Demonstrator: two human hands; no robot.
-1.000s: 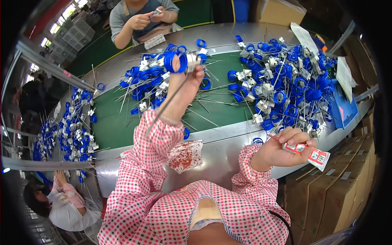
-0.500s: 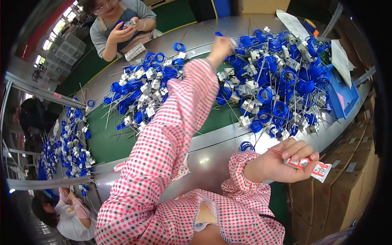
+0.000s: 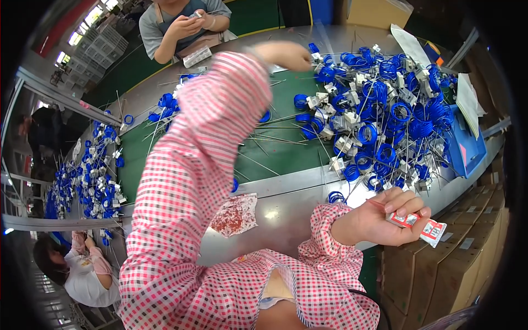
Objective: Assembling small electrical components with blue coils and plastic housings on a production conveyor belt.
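My left hand (image 3: pixel 289 56), at the end of a red-and-white checked sleeve, reaches across to the far side of the table. Its fingers are curled and blurred, and whatever they may hold is hidden. Just right of it lies a large heap of blue coiled tubes (image 3: pixel 366 135) with white-grey blocks and thin metal rods. On the near right, my right hand (image 3: pixel 388 217) is closed around small red-and-white printed slips or packets (image 3: pixel 433 232), one end sticking out past the fingers. My left sleeve covers part of a second group of coils (image 3: pixel 165 104).
A clear bag with red-and-white bits (image 3: pixel 236 214) lies on the near metal edge. Beyond the heap is a blue tray (image 3: pixel 467 146); brown cartons (image 3: pixel 440 264) stand at right. Across the table a person (image 3: pixel 190 27) handles a small part. More coils (image 3: pixel 93 170) lie far left.
My left arm has swung left and bent more, now covering much of the left group of coils. The bag on the near edge shows more. My right hand keeps its grip; the view has shifted slightly.
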